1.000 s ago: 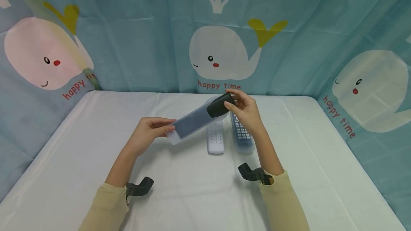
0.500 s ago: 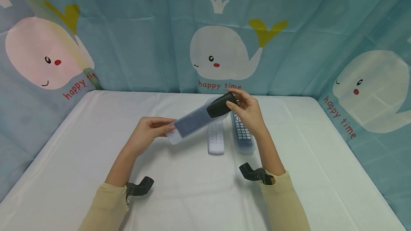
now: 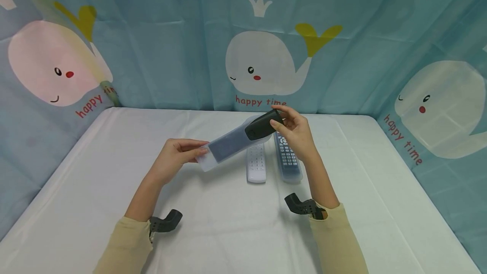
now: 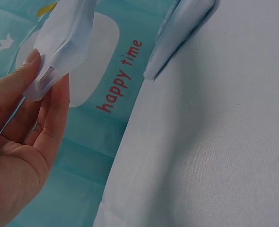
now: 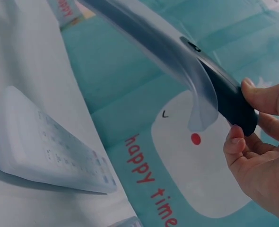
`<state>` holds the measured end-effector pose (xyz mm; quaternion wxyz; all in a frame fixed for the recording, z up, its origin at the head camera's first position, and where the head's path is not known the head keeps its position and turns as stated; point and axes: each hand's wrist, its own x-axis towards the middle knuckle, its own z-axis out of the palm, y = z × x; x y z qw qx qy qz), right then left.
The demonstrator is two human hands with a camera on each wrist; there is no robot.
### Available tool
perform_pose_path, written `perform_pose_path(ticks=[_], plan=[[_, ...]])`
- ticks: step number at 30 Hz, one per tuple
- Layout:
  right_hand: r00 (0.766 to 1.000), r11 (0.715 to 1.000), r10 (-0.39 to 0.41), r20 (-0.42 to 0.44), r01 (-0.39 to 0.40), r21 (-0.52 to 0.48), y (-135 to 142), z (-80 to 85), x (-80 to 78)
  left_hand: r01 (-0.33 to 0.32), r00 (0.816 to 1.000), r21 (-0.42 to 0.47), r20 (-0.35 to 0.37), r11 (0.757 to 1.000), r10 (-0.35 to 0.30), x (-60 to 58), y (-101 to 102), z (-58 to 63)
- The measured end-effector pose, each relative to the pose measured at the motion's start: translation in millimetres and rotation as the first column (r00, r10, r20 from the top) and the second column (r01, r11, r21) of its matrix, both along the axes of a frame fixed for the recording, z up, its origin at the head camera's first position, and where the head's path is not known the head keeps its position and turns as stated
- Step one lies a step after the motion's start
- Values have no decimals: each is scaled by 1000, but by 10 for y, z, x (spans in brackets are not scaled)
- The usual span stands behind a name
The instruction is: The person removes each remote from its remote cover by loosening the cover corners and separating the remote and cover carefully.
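Observation:
A black remote control [image 3: 263, 126] sticks partway out of a translucent sleeve-like cover [image 3: 207, 163], both held tilted above the table. My left hand [image 3: 176, 155] pinches the cover's lower end between thumb and fingers. At the raised end, my right hand [image 3: 298, 134] grips the bare end of the remote. The rest of the remote shows dark through the cover. In the right wrist view, the cover's flared mouth [image 5: 203, 106] hangs apart from the remote's underside. A small slot marks the cover's end [image 4: 47, 78] in the left wrist view.
On the white-clothed table [image 3: 213, 231] a white remote control [image 3: 256, 166] lies beneath the raised cover. Beside it, partly behind my right hand, lies a dark remote control [image 3: 288, 160] in a translucent cover. A blue whale-print curtain [image 3: 171, 67] hangs behind the table.
My right hand has shifted slightly right with the remote, and the dark shape inside the cover has slid away from its lower end. My left hand and the cover have stayed in place.

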<state>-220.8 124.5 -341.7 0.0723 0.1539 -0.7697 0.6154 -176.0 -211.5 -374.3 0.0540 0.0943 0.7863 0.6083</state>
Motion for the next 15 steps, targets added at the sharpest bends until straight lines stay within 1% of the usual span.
perform_pose_path(ticks=[7,15], plan=[[1000,1000,-4,13,4,-12,6,14,-5,-4,1000,0,3,1000,4,1,-4,0],[1000,1000,-10,16,10,3,16,24,-2,-1,1000,1,0,1000,1,4,-5,-1]])
